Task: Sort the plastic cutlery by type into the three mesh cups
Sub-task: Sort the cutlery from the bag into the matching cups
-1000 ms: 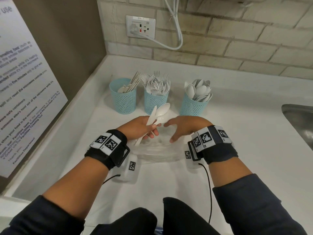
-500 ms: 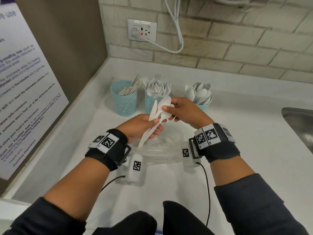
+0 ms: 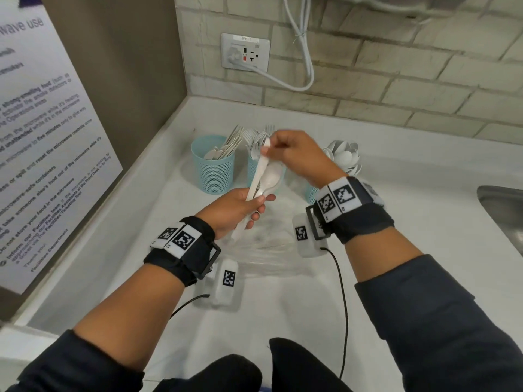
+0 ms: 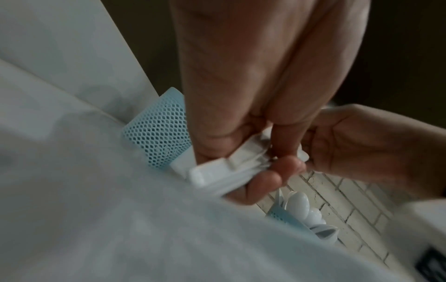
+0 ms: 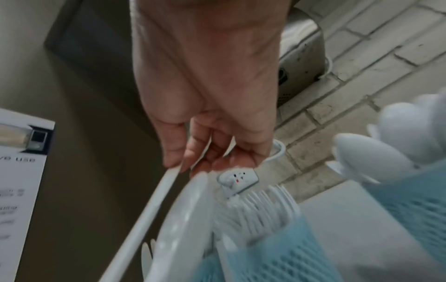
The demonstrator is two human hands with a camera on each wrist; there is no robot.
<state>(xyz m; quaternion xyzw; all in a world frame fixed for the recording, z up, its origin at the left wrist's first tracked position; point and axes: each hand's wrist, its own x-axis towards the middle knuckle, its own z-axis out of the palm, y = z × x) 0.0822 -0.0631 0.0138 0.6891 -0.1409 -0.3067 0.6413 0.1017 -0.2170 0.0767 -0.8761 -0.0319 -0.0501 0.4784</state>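
Three blue mesh cups stand at the back of the counter: the left cup (image 3: 212, 171) holds knives, the middle cup (image 3: 252, 168) forks, and the right cup (image 3: 311, 192), mostly behind my right wrist, spoons (image 3: 345, 157). My left hand (image 3: 261, 208) grips the handles of a small bundle of white cutlery (image 4: 217, 172), with a spoon (image 3: 271, 179) showing. My right hand (image 3: 267, 148) pinches the top end of a knife (image 3: 259, 172) from that bundle, in front of the fork cup. In the right wrist view the knife (image 5: 149, 209) runs down from my fingertips (image 5: 175, 162) beside the spoon bowl (image 5: 183, 219).
A crumpled clear plastic bag (image 3: 268, 251) lies on the white counter (image 3: 424, 222) under my hands. A steel sink (image 3: 503, 216) is at the right edge. A wall with a notice (image 3: 42, 137) closes the left side; an outlet (image 3: 245, 52) and cable hang on the brick wall.
My right hand left the bag, came up to the bundle, took the knife's end and rose with it toward the cups. My left hand lifted the bundle a little.
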